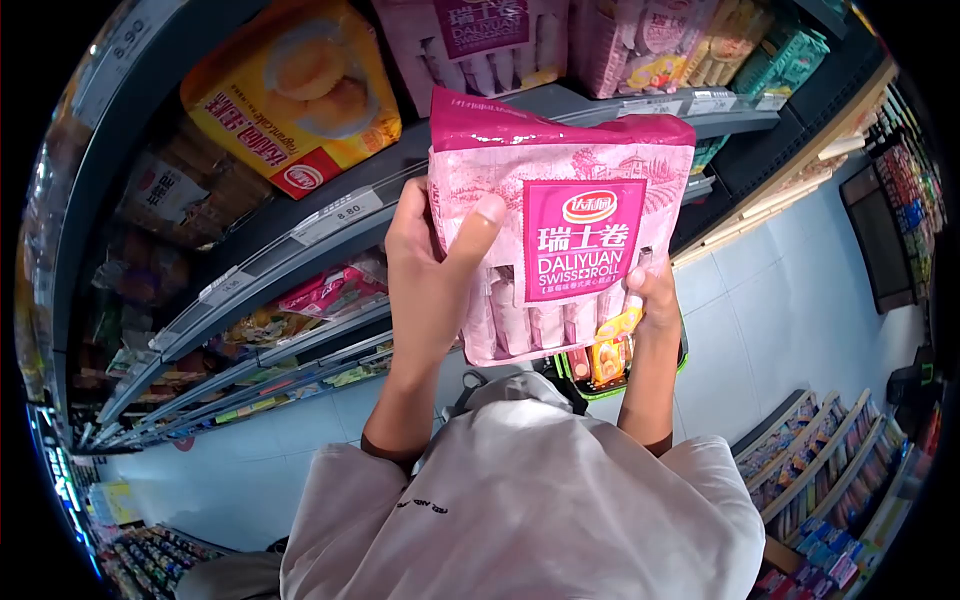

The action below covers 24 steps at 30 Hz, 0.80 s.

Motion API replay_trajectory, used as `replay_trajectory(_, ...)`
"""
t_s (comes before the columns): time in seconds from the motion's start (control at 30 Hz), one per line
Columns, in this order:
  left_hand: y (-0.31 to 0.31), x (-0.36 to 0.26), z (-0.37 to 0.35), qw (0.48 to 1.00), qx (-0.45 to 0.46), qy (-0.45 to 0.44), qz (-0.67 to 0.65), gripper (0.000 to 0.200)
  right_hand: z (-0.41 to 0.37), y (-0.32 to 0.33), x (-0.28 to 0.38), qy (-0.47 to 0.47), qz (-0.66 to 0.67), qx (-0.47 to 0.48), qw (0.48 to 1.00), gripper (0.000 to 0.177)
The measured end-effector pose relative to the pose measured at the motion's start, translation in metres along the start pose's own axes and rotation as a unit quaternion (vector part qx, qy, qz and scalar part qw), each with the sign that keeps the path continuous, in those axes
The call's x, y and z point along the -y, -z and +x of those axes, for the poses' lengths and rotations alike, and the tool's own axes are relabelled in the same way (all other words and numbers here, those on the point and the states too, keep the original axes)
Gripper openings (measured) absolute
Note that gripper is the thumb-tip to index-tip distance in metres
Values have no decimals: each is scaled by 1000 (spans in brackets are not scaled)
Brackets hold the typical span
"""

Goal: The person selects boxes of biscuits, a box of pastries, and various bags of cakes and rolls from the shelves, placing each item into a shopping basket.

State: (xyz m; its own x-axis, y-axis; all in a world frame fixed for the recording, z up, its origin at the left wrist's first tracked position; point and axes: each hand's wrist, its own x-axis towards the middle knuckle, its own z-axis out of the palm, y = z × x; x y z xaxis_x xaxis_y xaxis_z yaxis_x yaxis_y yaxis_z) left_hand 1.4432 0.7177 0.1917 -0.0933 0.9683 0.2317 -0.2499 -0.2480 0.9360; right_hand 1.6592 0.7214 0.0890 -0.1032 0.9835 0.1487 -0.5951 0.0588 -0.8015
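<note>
A pink bag of Daliyuan Swiss rolls (585, 240) is held up in front of my chest, its printed front facing me and its darker pink top edge toward the shelf. My left hand (440, 250) grips the bag's left side, thumb across the front and the fingers mostly behind it. Lower on the right side, my right hand (655, 295) holds the bag with the thumb on its front edge; its other fingers are largely hidden. Beneath the bag, partly covered by it, shows a green-rimmed basket (683, 362) with a yellow-orange package (610, 362) in it.
Store shelves (290, 205) with price tags curve along the left and top. On them are a yellow cake bag (300, 85), another pink Swiss roll bag (480, 45) and teal packages (780, 65). A tiled floor (740, 310) lies right; low racks (825, 460) stand at lower right.
</note>
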Motion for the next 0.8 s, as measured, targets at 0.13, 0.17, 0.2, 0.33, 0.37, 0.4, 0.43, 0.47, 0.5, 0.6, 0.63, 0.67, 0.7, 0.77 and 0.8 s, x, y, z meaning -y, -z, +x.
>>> replay_trajectory(0.13, -11, 10, -14, 997, 56, 12, 55, 34, -9, 27, -16, -5, 76, -1, 997, 91)
replay_trajectory(0.17, -14, 13, -19, 995, 73, 12, 69, 35, -13, 37, -22, -16, 113, -2, 993, 92)
replay_trajectory(0.2, -16, 17, -24, 991, 96, 22, 94, 39, -17, 46, -27, -30, 129, 0, 991, 94)
replay_trajectory(0.33, -33, 52, -47, 975, 164, 63, 137, 49, -42, 102, -62, -86, 252, -20, 964, 80)
replay_trajectory(0.37, -38, 62, -53, 971, 183, 80, 134, 49, -51, 115, -69, -105, 279, -24, 954, 76)
replay_trajectory(0.4, -42, 77, -58, 971, 184, 103, 112, 51, -60, 120, -76, -103, 303, -60, 946, 70)
replay_trajectory(0.43, -45, 92, -63, 971, 181, 127, 91, 53, -71, 124, -80, -106, 312, -96, 939, 62)
replay_trajectory(0.47, -41, 109, -64, 966, 199, 148, 76, 55, -80, 139, -94, -119, 311, -116, 936, 58)
replay_trajectory(0.5, -39, 130, -66, 963, 206, 158, 74, 55, -89, 156, -106, -133, 310, -134, 932, 55)
replay_trajectory(0.6, -23, 205, -77, 935, 215, 186, 210, 55, -114, 178, -125, -140, 282, -198, 928, 47)
replay_trajectory(0.63, -16, 232, -83, 929, 211, 229, 198, 51, -122, 192, -137, -144, 266, -216, 928, 46)
replay_trajectory(0.67, -10, 254, -89, 922, 206, 270, 186, 49, -135, 221, -160, -171, 261, -221, 924, 45)
replay_trajectory(0.7, -4, 270, -93, 920, 208, 274, 186, 49, -141, 219, -160, -171, 262, -225, 923, 45)
replay_trajectory(0.77, 9, 296, -98, 870, 244, 419, 84, 35, -150, 212, -155, -182, 230, -280, 914, 53)
replay_trajectory(0.8, 14, 306, -101, 866, 254, 409, 138, 36, -154, 215, -160, -199, 232, -297, 905, 52)
